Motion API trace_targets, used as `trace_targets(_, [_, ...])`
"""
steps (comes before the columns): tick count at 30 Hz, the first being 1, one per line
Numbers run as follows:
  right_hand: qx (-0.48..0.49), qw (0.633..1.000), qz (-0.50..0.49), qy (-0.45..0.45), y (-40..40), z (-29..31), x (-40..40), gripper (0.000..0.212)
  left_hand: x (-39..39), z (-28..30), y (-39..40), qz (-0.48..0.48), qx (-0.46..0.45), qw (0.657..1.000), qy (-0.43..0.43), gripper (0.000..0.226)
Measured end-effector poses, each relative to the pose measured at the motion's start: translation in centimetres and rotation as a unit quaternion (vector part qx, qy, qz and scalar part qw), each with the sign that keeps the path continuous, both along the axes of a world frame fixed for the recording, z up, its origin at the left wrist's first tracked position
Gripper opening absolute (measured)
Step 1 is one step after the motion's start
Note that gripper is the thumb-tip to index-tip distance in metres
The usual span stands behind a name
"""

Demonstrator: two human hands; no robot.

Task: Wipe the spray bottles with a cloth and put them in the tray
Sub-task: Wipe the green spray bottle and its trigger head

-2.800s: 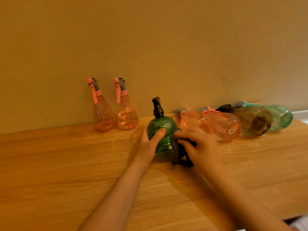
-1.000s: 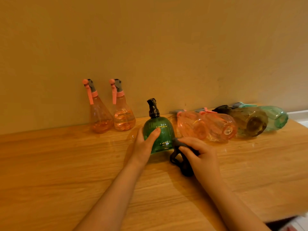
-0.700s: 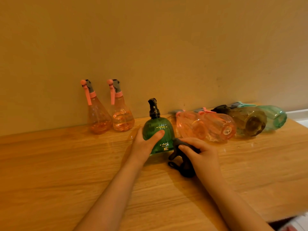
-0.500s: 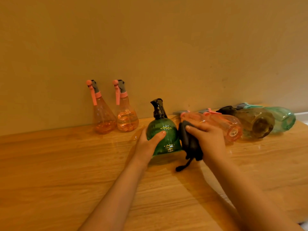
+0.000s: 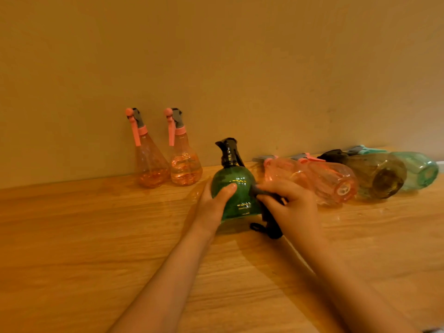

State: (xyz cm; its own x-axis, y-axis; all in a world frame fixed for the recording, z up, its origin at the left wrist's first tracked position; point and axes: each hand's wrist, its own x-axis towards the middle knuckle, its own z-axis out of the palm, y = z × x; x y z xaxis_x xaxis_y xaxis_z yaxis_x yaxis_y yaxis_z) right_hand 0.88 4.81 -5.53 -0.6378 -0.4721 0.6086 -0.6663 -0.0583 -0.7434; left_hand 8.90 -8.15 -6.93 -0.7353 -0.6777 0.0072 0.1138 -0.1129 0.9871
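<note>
A green spray bottle (image 5: 236, 191) with a black nozzle stands upright on the wooden table (image 5: 84, 236). My left hand (image 5: 213, 207) grips its left side, thumb across the front. My right hand (image 5: 292, 207) holds a dark cloth (image 5: 269, 222) and presses it against the bottle's right side; a loop of the cloth trails on the table. No tray is in view.
Two upright pink spray bottles (image 5: 150, 162) (image 5: 183, 159) stand by the wall at the left. Lying on their sides at the right are two pink bottles (image 5: 329, 179), a brown bottle (image 5: 379, 176) and a teal bottle (image 5: 420, 169).
My right hand lifted the cloth from the table up to the bottle's right side, then slid it down along that side. My left hand kept its hold on the bottle.
</note>
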Motion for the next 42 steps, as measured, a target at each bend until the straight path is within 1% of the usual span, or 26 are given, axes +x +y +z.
trace_targets(2, [-0.013, 0.998, 0.023, -0.059, 0.8, -0.8, 0.4, 0.031, 0.0, 0.1, 0.0, 0.001, -0.01, 1.0, -0.011, 0.071])
trace_targets(4, [-0.024, 0.987, 0.056, -0.147, 1.3, -0.9, 0.1, 0.033, 0.0, 0.0, 0.1, -0.002, -0.013, 1.0, -0.012, 0.064])
trace_targets(6, [-0.023, 0.979, 0.077, -0.186, 1.5, -0.8, -0.3, 0.034, 0.0, 0.1, 0.2, -0.002, -0.009, 1.0, -0.01, 0.057])
trace_targets(10, [-0.015, 0.978, 0.086, -0.191, 1.7, -0.6, -0.1, 0.03, 0.0, 0.2, 0.2, 0.008, -0.003, 1.0, -0.015, 0.059])
trace_targets(13, [-0.016, 0.979, 0.081, -0.189, 1.7, -0.6, -0.1, 0.031, -0.1, 0.2, 0.1, 0.016, 0.004, 1.0, -0.019, 0.06])
trace_targets(17, [-0.013, 0.977, 0.082, -0.196, 1.7, -0.7, -0.1, 0.027, 0.1, 0.3, -0.1, -0.001, -0.005, 1.0, -0.022, 0.066])
trace_targets(22, [-0.012, 0.975, 0.086, -0.206, 1.6, -0.7, 0.1, 0.029, 0.3, 0.6, -0.3, -0.014, 0.017, 1.0, -0.017, 0.056])
trace_targets(23, [-0.012, 0.976, 0.084, -0.202, 1.5, -0.7, 0.1, 0.03, 0.4, 0.7, -0.2, -0.015, 0.022, 0.999, -0.017, 0.056])
trace_targets(25, [-0.012, 0.978, 0.076, -0.193, 1.4, -0.9, 0.0, 0.031, 0.4, 0.9, 0.0, -0.012, 0.027, 0.999, -0.02, 0.069])
trace_targets(28, [-0.007, 0.983, 0.065, -0.174, 1.3, -1.0, -0.2, 0.029, 0.4, 1.0, 0.1, -0.004, 0.026, 0.999, -0.019, 0.077])
trace_targets(32, [-0.006, 0.995, 0.0, -0.095, 0.6, 0.6, -0.8, 0.036, 0.5, 0.9, -0.1, -0.014, 0.005, 1.0, -0.015, 0.065])
trace_targets(35, [0.024, 0.999, -0.019, 0.013, -1.1, 2.8, -1.7, 0.026, 0.5, 0.9, 0.1, -0.023, 0.003, 1.0, -0.009, 0.063])
trace_targets(36, [0.038, 0.999, -0.016, 0.035, -1.9, 3.5, -2.0, 0.022, 0.5, 0.8, 0.1, -0.027, 0.004, 1.0, -0.008, 0.063])
trace_targets(40, [0.118, 0.992, 0.023, 0.046, -4.1, 4.7, -2.6, 0.016, 0.6, 0.9, 0.1, -0.03, 0.014, 0.999, -0.001, 0.067])
trace_targets(42, [0.108, 0.993, 0.023, 0.035, -3.8, 4.3, -2.5, 0.017, 0.7, 0.8, 0.2, -0.024, 0.017, 1.0, 0.004, 0.074])
